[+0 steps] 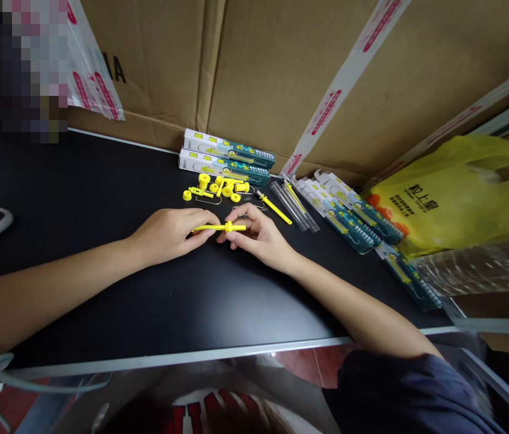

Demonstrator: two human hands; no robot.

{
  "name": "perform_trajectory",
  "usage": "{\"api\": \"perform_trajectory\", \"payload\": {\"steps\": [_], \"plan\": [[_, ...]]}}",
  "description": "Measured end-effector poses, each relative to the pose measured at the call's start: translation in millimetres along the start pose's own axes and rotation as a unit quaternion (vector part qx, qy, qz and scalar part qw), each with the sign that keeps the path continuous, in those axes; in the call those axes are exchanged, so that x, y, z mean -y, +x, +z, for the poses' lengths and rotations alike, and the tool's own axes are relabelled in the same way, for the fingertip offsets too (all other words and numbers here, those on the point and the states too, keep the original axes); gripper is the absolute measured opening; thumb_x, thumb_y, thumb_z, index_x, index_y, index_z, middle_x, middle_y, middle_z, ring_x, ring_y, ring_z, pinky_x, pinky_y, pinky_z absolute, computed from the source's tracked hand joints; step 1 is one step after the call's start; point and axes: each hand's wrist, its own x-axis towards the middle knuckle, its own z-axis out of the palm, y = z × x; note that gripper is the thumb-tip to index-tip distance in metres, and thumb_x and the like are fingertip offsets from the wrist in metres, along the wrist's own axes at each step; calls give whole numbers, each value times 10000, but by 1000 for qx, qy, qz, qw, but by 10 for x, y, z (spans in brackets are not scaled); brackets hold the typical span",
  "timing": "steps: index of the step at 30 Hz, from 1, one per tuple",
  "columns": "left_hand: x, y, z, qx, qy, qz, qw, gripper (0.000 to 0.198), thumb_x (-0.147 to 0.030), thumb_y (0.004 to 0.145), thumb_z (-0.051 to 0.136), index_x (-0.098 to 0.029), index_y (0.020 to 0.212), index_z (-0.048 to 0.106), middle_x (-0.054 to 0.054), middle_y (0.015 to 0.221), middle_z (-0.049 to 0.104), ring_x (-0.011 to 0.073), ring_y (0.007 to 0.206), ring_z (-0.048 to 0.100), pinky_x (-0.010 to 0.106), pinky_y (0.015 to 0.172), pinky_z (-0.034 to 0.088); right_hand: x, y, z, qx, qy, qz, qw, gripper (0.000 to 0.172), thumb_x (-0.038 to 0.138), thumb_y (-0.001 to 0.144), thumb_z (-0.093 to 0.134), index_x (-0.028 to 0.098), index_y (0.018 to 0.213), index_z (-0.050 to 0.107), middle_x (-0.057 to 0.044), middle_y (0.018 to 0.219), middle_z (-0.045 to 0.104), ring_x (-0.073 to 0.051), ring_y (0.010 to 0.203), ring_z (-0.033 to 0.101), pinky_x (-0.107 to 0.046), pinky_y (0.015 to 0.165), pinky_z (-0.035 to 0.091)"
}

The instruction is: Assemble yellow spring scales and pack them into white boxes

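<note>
Head view: a slender yellow rod (223, 228) is held just above the dark surface (177, 301), between the two hands, and is kept roughly level. Its left end is pinched between the thumb and fingers of the left hand (173, 232). A small yellow collar (229, 226) is seen around the rod, near the fingertips of the right hand (261, 235), whose fingers are curled about the rod's other end. Whether the right hand is closed on the rod or merely placed around it cannot be told, since the contact is small and partly hidden.

Directly beyond the hands, a cluster of small yellow parts (228, 190) is noted, with a bent wire hook (209, 201) lying among the nearer pieces. Behind the cluster, two printed boxes (224, 169) are laid side by side. Beyond the right hand and slightly to its right, a second yellow rod (277, 211) is laid at a slant, with a metal spring (261, 195) at its far end. Next to that rod, clear tubes (287, 205) are found. Farther to the right of the right hand, more printed boxes (342, 216) are spread, and a translucent yellow bag (466, 199) is positioned past them. Well to the left of the left hand, a white-edged device (6, 218) is partly seen.
</note>
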Motion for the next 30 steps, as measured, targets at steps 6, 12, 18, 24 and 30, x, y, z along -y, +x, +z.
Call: {"api": "perform_trajectory", "payload": {"steps": [6,12,18,24,30], "plan": [[-20,3,-16,1,12,27,1000,219,-227,981,500,-179,1048,703,6,1003,776,146,848,729,224,692,472,12,-26,43,-2,-11,-4,1000,362,397,852,749,204,1019,492,-18,832,724,-109,737,666,-233,662,503],[-15,9,-2,-3,0,-32,999,220,-273,975,509,-181,1038,698,6,989,775,150,834,729,235,712,478,1,11,-25,-36,-25,-9,999,402,432,799,788,201,998,526,4,809,683,-95,665,613,-233,614,463],[1,11,9,5,-2,-44,999,243,-315,974,497,-194,1057,691,15,982,770,159,820,722,245,703,477,12,2,-40,-39,-23,-19,999,403,366,815,776,206,1091,528,24,810,645,-93,674,592,-235,617,454],[-40,27,-22,15,-3,-89,996,260,-323,897,550,-170,1080,653,-14,743,668,134,617,647,232,591,445,-15,6,-55,-47,-47,-42,997,266,396,893,694,193,946,530,-2,793,669,-101,691,613,-239,614,460],[-45,10,-40,46,8,-96,994,418,-459,870,627,-248,1231,642,-23,854,728,132,633,663,226,577,439,19,-26,3,-29,-61,-37,997,300,429,886,705,186,972,551,-17,802,691,-112,706,631,-246,621,475]]}}
